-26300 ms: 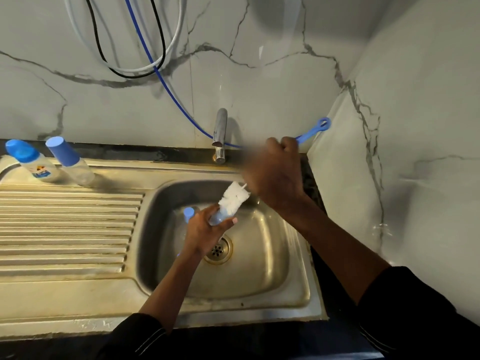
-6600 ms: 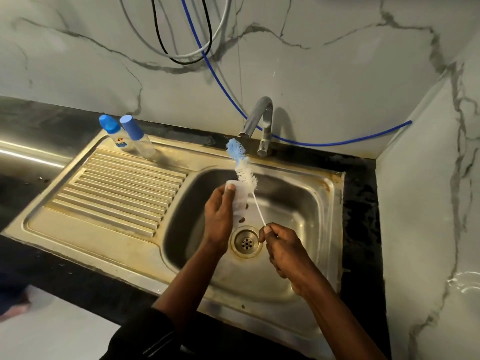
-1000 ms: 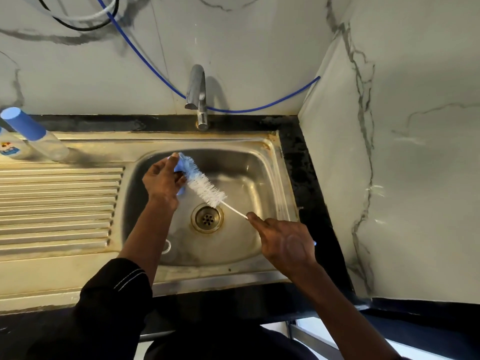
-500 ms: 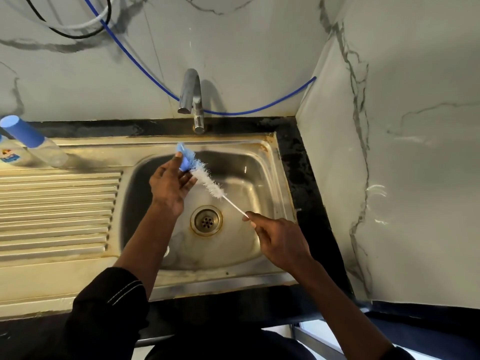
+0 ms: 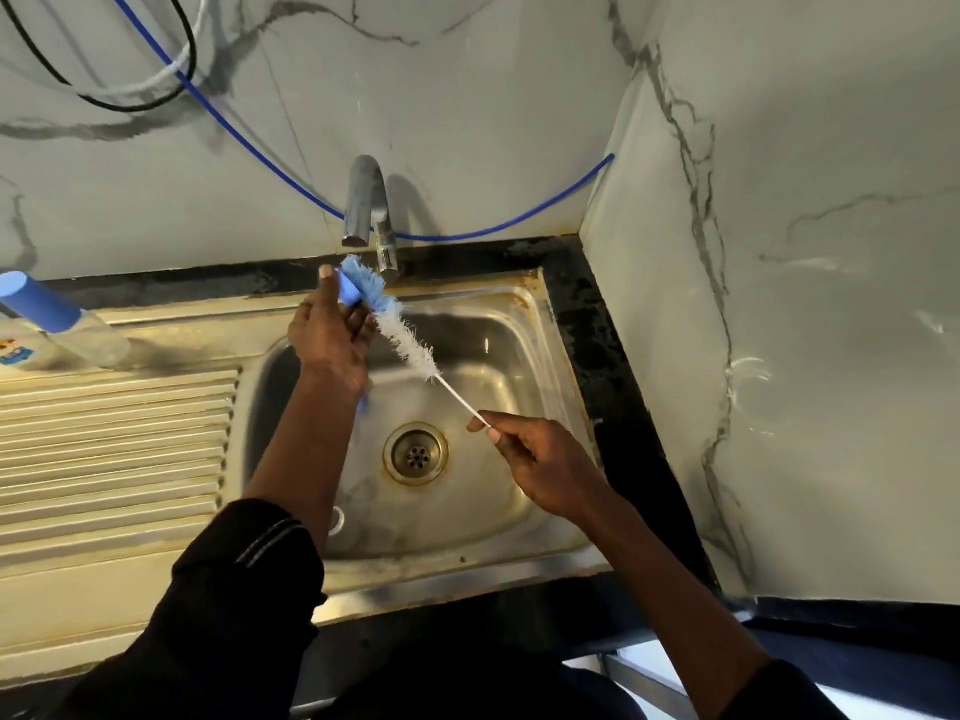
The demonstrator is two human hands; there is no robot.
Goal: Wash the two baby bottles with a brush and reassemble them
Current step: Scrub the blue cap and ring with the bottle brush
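My left hand (image 5: 330,337) is raised just below the tap and holds a small blue bottle part (image 5: 347,294) between thumb and fingers. The bottle brush (image 5: 410,341), white bristles with a blue tuft at its tip, lies against that part. My right hand (image 5: 543,467) pinches the brush's thin white wire handle over the sink basin (image 5: 524,356). A capped baby bottle (image 5: 57,317) with a blue cap lies on the drainboard at the left. A second bottle (image 5: 13,353) shows only its label at the frame's edge. A small clear piece (image 5: 337,519) sits in the basin by my left sleeve.
The chrome tap (image 5: 363,205) stands at the back of the sink, with the drain (image 5: 415,454) below my hands. The ribbed drainboard (image 5: 114,449) fills the left. A marble wall (image 5: 779,304) closes the right side. A blue hose (image 5: 493,232) runs along the back wall.
Over the last second my left hand lifted the blue part and the brush head from over the basin up towards the tap. My right hand kept pinching the handle.
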